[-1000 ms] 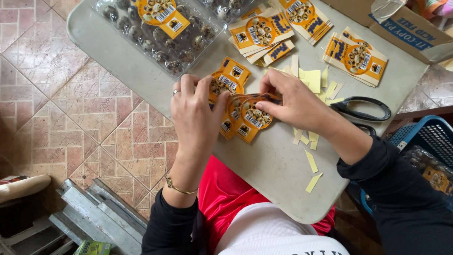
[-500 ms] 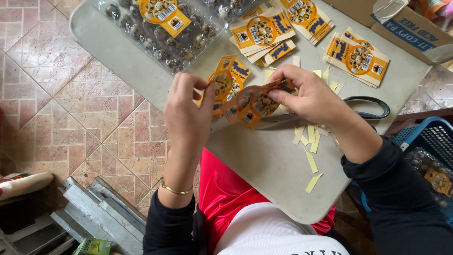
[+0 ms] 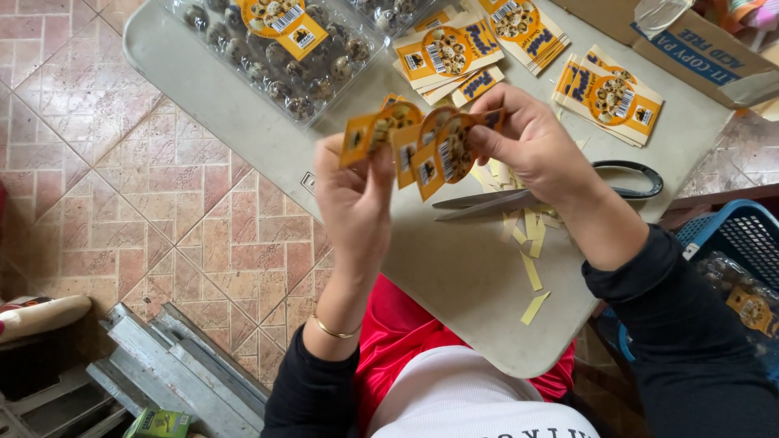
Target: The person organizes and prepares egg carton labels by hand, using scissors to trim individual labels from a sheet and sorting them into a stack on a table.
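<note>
Above the grey worktop (image 3: 454, 276), both hands are raised with a fan of orange-and-yellow paper labels (image 3: 422, 142) spread between them. The left hand (image 3: 355, 199) is closed, pinching the left end of the fan between thumb and fingers. The right hand (image 3: 531, 146) is likewise closed, gripping the right end. The labels are clear of the worktop surface, overlapping one another.

Work done, as judged from the layout: several stacks of finished labels (image 3: 608, 97) lie at the far side of the worktop, and yellow paper offcuts (image 3: 531, 272) are scattered near the scissors (image 3: 552, 195), which lie set down and untouched below the right hand. One clear egg tray (image 3: 268, 49) of speckled eggs already carries a label on its lid.

Work remaining: the labels in hand are not yet placed on any stack or tray. A blue basket (image 3: 722, 235) at the right appears to hold further packed trays, though the view there is partial. A cardboard box (image 3: 690, 53) stands at the far right corner.
</note>
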